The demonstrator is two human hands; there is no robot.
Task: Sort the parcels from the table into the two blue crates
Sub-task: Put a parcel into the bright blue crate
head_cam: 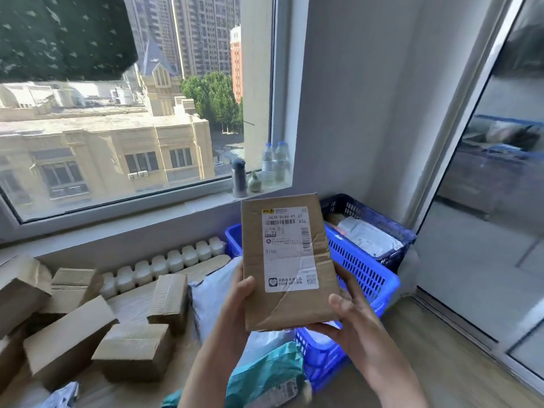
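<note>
I hold a flat brown cardboard parcel (287,301) with a white shipping label up in front of me, label facing me. My left hand (240,301) grips its lower left edge, and my right hand (350,319) grips its lower right corner from below. Behind the parcel stands the near blue crate (362,272), partly hidden. The far, darker blue crate (353,207) sits against the wall and holds grey and white mailer bags. Several brown boxes (70,340) lie on the table at the left.
A white plastic bag (212,293) and a teal bag (265,375) lie by the near crate. Bottles (273,163) and a flask (239,178) stand on the windowsill. A white radiator (164,265) runs under the window. A glass door (485,201) is on the right.
</note>
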